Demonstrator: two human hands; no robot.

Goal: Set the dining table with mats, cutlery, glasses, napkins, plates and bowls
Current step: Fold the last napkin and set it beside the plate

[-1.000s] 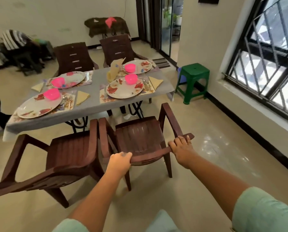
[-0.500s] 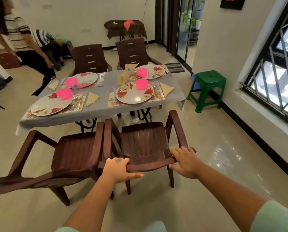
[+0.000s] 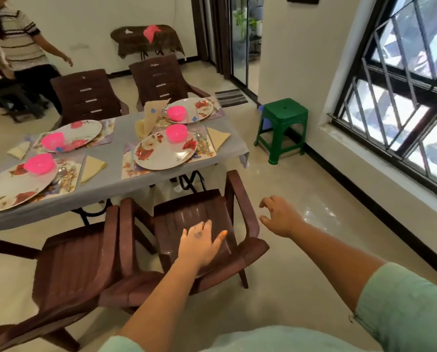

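Beside the laid table point(image 3: 116, 158), the left hand point(image 3: 199, 246) lay flat, fingers spread, on a brown plastic chair point(image 3: 207, 224); the right hand point(image 3: 279, 215) hovered empty, fingers loosely apart. Plates point(image 3: 161, 153) looked rigid, slick, probably breakable, best lifted by their rims.

near-left plate point(image 3: 11, 185): cut off by my left edge
cutlery point(image 3: 64, 175): too blurry, can't tell forks from spoons
left chair point(image 3: 67, 270): bottom edge clips it
glasses: can't spot them clearly
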